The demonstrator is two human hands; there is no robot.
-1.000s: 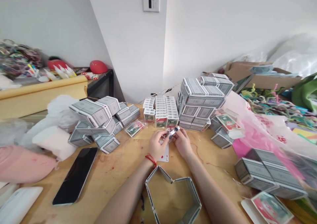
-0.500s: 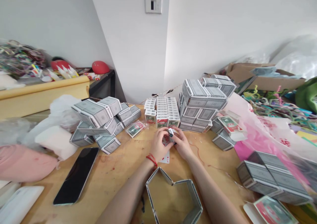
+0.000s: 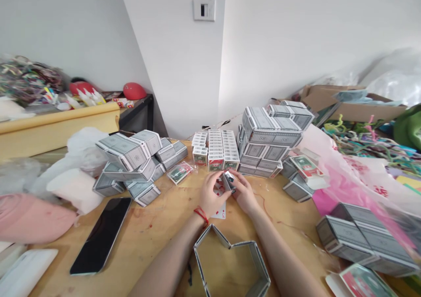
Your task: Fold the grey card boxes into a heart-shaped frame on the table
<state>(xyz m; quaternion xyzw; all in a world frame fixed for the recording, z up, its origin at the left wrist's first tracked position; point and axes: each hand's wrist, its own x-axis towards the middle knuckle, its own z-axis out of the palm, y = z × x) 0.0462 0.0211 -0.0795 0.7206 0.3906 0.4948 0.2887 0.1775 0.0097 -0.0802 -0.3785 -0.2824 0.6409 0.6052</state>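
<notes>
Both hands meet over the wooden table (image 3: 158, 231), just in front of the rows of card boxes (image 3: 215, 150). My left hand (image 3: 210, 194) and my right hand (image 3: 242, 192) pinch a small folded playing card (image 3: 228, 179) between their fingertips, grey patterned back showing. Under the hands lies a face-up card with red diamonds (image 3: 221, 210). Nearer me, between my forearms, stands a heart-shaped ring of folded cards (image 3: 230, 262). A red string circles my left wrist.
Stacks of folded-card blocks sit at left (image 3: 131, 161), behind the hands (image 3: 269, 135) and at right (image 3: 365, 242). A black phone (image 3: 101, 233) lies at left. Pink plastic bag (image 3: 332, 178), cardboard box (image 3: 348, 104) and coloured strips fill the right side.
The hands stayed together in the same spot and turned the small folded card between the fingers; it now tilts with its back toward me. The view shifted slightly.
</notes>
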